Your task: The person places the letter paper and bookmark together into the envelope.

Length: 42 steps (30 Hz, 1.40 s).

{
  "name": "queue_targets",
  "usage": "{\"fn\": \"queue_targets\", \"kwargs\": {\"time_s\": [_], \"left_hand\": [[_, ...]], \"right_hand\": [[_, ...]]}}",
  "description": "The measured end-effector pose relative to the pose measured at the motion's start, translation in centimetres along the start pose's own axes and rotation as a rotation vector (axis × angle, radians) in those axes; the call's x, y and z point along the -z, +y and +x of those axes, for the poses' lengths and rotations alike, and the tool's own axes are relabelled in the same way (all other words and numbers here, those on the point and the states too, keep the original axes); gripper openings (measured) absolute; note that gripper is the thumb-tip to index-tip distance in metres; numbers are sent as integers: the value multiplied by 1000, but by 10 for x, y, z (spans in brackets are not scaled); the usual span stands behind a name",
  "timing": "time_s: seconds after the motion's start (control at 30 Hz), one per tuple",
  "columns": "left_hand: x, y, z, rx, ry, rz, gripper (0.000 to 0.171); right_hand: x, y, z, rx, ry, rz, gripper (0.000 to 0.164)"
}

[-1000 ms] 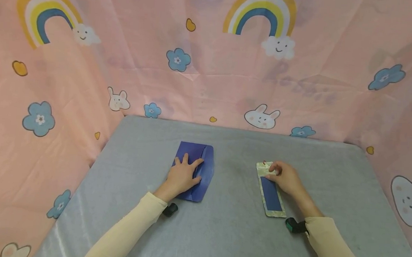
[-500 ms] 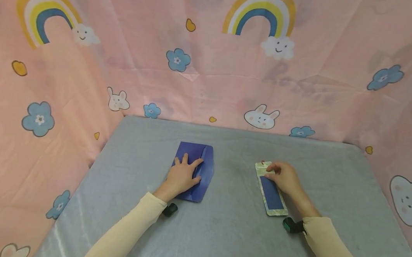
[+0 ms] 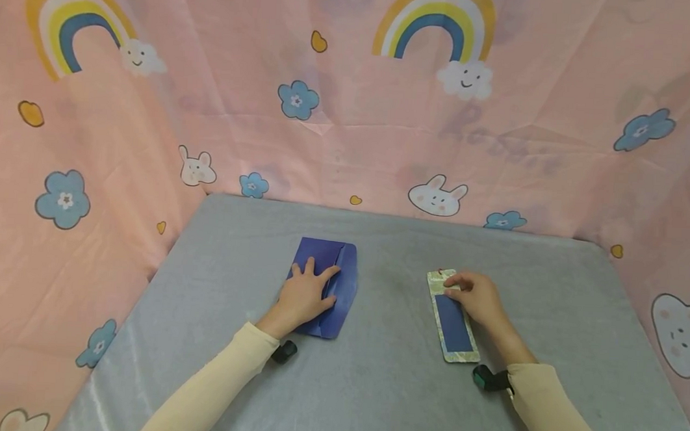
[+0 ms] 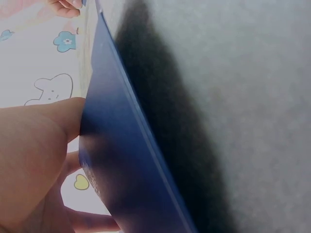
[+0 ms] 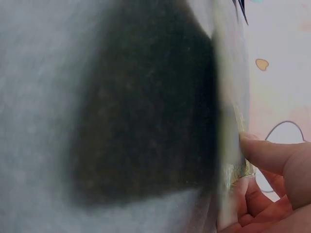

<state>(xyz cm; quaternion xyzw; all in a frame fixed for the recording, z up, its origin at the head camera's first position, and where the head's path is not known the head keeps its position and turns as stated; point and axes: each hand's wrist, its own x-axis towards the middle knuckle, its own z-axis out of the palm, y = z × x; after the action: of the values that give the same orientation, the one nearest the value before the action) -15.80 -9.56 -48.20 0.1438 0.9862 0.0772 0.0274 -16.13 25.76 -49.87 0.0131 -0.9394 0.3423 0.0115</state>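
Observation:
My left hand rests with spread fingers on a blue envelope, its pointed flap unfolded toward the right. The left wrist view shows the envelope edge-on, with the fingers over its face. On the right, my right hand pinches the upper part of a narrow bookmark. The bookmark has a pale gold-green border, a dark blue panel and a bit of red string at its top. In the right wrist view, the thumb lies against its face beside the curled fingers; how far they reach under it is hard to see.
A grey cloth covers the table. Pink curtains printed with rainbows, flowers and rabbits enclose the back and both sides. A black wrist camera sits by the left sleeve, and another wrist camera by the right.
The bookmark and my right hand have shifted very slightly to the left, the bookmark turning a little. My left hand and the envelope stay in place.

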Motion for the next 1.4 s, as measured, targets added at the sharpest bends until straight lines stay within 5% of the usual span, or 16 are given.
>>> {"fn": "queue_targets", "kwargs": {"time_s": [0.47, 0.97, 1.4], "left_hand": [[-3, -1, 2, 6, -22, 6, 63], [-2, -1, 3, 10, -36, 10, 63], [-3, -1, 2, 14, -37, 7, 63]], "right_hand": [[-2, -6, 0, -12, -15, 10, 24], [-2, -8, 0, 8, -32, 44, 14], [6, -5, 3, -113, -73, 182, 26]]}}
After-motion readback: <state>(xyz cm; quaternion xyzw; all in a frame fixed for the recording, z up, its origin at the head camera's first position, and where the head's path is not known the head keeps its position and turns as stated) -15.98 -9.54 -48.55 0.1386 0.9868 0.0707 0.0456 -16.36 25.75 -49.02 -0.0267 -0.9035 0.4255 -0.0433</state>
